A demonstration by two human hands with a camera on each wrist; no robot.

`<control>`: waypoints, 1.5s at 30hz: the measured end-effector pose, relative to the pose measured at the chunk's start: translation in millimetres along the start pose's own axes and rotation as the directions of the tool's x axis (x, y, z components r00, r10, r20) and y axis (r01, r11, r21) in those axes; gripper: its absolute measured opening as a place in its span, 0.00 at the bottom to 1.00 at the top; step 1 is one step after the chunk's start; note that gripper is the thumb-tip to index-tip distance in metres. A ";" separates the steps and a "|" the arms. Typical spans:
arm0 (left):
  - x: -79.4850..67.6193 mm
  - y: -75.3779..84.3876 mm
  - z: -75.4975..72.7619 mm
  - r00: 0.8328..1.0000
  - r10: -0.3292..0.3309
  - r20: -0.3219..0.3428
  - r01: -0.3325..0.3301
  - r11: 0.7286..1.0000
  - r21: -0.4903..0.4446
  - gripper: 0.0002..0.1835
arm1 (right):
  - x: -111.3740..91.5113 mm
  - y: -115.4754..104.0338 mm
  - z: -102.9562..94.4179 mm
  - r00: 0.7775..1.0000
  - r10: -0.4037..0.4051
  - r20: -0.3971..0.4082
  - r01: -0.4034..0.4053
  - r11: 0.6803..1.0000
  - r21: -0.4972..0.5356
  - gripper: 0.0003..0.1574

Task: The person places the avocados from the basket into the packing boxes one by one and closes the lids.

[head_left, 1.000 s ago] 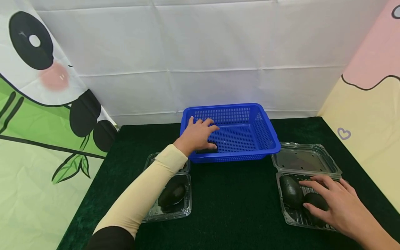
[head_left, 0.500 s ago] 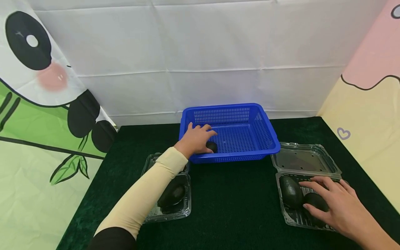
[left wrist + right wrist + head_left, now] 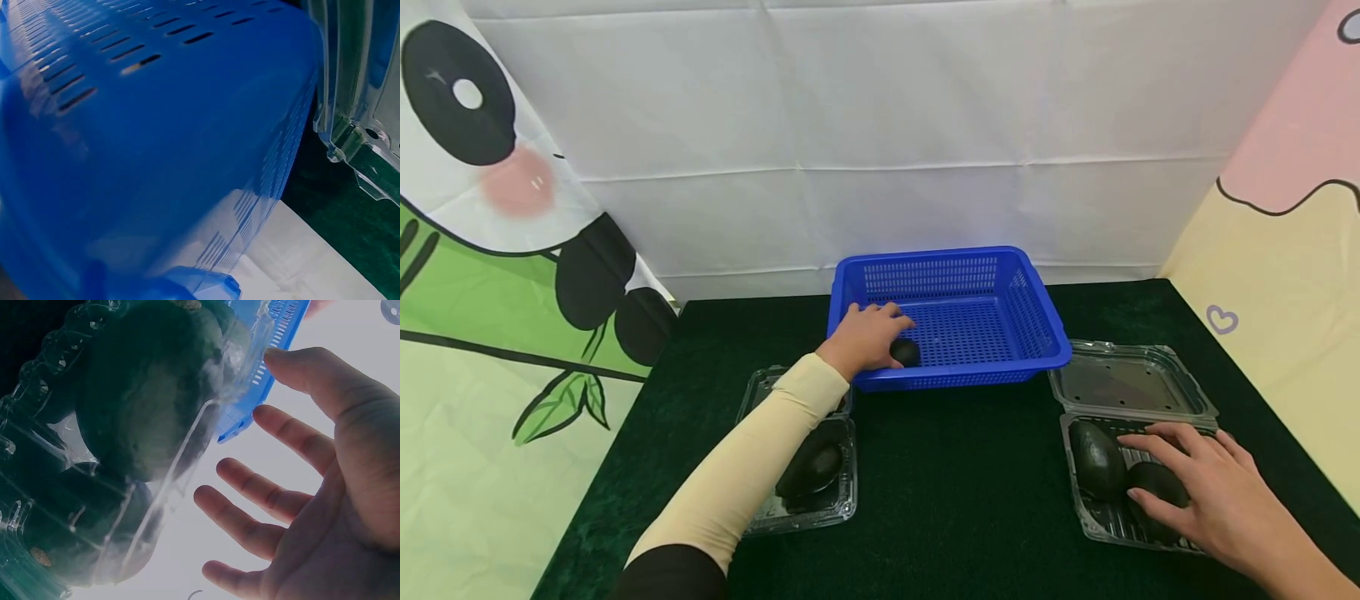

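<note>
In the head view my left hand [image 3: 863, 337] reaches into the front left corner of a blue plastic basket [image 3: 955, 377]. It grips a dark avocado [image 3: 907, 352], thumb on the near side and fingers behind; the hand covers part of the fruit. In the left wrist view the blue basket wall [image 3: 187, 125] hides hand and fruit. My right hand [image 3: 1206, 483] hovers at a clear clamshell box [image 3: 1093, 527], fingers spread over one avocado [image 3: 1156, 485] beside another avocado [image 3: 1097, 461]. The right wrist view shows those right fingers [image 3: 250, 525] loosely extended, apart from the fruit.
An opened clear clamshell [image 3: 847, 500] holding an avocado [image 3: 812, 467] lies under my left sleeve [image 3: 760, 458]. The right box's lid [image 3: 1131, 379] is folded back flat beside the basket. A dark green cloth [image 3: 955, 483] covers the table, with a white backdrop [image 3: 925, 125] behind.
My left hand has lowered into the basket and its fingers have drawn in round the avocado, whose end now shows beside the thumb. The right hand has stayed put.
</note>
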State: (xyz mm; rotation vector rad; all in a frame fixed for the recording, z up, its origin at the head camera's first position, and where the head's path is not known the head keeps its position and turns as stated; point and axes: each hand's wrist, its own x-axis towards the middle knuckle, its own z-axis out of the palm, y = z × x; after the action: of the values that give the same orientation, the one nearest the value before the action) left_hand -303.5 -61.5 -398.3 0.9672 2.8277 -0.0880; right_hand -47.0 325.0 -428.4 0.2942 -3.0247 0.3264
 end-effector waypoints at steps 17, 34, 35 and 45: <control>4.3 -3.8 3.6 0.999 0.022 0.031 -0.022 1.000 0.015 0.33 | 0.9 -0.1 -2.4 1.000 0.013 0.025 -0.013 1.000 0.009 0.38; 9.3 -4.0 6.9 0.998 0.035 0.048 -0.036 0.999 0.033 0.33 | 1.1 1.5 -3.3 1.000 0.008 0.025 -0.008 1.000 -0.016 0.39; 9.6 -3.8 7.1 0.998 0.036 0.049 -0.038 0.999 0.034 0.33 | 1.1 1.6 -3.5 1.000 0.010 0.027 -0.010 1.000 -0.019 0.39; 8.6 -4.4 4.3 0.998 0.039 0.056 -0.041 0.999 0.034 0.32 | 2.7 3.1 -3.8 0.998 0.021 0.066 -0.019 0.999 -0.029 0.41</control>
State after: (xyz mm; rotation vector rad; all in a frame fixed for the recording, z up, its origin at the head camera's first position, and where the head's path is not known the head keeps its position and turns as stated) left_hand -312.3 -60.2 -403.8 1.0116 2.7641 -0.1585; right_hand -50.0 328.3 -425.0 0.2784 -3.0959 0.2810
